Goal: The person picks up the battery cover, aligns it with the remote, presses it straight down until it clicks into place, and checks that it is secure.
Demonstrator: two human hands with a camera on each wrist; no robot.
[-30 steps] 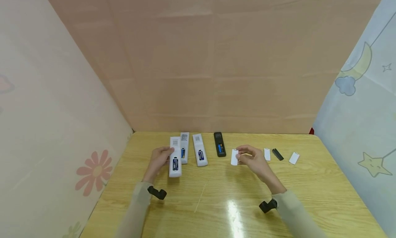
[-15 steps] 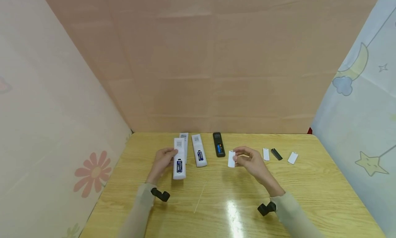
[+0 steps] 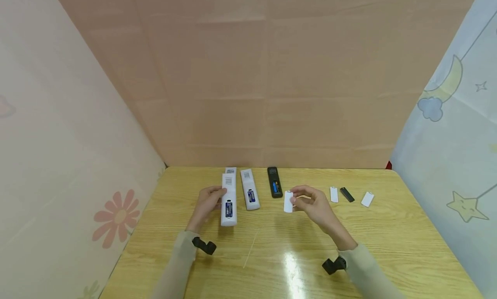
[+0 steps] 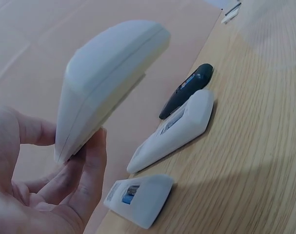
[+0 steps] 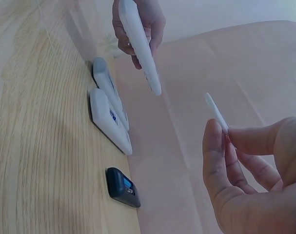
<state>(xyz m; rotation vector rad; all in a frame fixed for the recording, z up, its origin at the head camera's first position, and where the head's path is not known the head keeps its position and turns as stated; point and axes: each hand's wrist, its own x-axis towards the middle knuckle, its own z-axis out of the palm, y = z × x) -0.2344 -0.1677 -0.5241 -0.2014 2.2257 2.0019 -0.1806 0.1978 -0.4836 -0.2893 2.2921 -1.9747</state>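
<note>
My left hand [image 3: 207, 204] grips a white remote control [image 3: 229, 191] by its sides, its back facing up and two batteries showing in the uncovered compartment. The left wrist view shows this remote [image 4: 108, 73] raised off the table between thumb and fingers. In my right hand [image 3: 312, 204], thumb and fingers pinch a small white battery cover [image 3: 288, 202], held up above the table. Seen edge-on in the right wrist view, the cover [image 5: 217, 113] is thin and flat. A gap separates the cover from the held remote.
Behind the held remote lies a second white remote [image 3: 231, 170], partly hidden. Another white remote [image 3: 250, 190] and a black remote [image 3: 275, 182] lie to its right, batteries exposed. Further right are two white covers [image 3: 334, 194] and a black cover [image 3: 347, 194] on the wooden table [image 3: 388, 247].
My left hand has carried the white remote to the right, overlapping the one behind it. My right hand has brought the battery cover slightly left and nearer to me.
</note>
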